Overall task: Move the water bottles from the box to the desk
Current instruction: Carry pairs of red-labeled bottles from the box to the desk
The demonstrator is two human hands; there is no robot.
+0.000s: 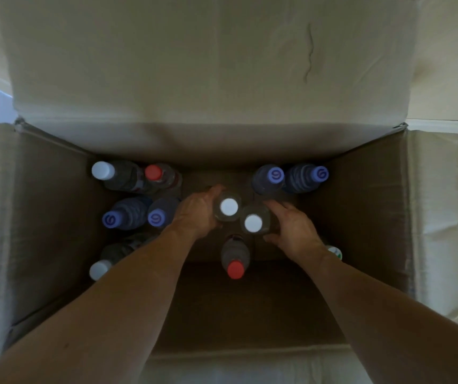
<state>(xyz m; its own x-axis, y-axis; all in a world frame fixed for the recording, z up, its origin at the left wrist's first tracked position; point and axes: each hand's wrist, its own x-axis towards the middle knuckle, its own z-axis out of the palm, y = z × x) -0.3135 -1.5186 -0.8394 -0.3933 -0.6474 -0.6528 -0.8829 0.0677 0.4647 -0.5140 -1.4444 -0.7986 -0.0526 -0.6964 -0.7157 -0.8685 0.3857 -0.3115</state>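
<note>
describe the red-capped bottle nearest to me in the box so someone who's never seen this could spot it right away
Look into the open cardboard box, at its middle, where two hands each hold a white-capped bottle. Just nearer the camera than those, between the two forearms, stands the bottle you want. It is clear with a red cap and stands apart from the rest; the only other red cap sits in the far left corner beside a white-capped one.
</note>
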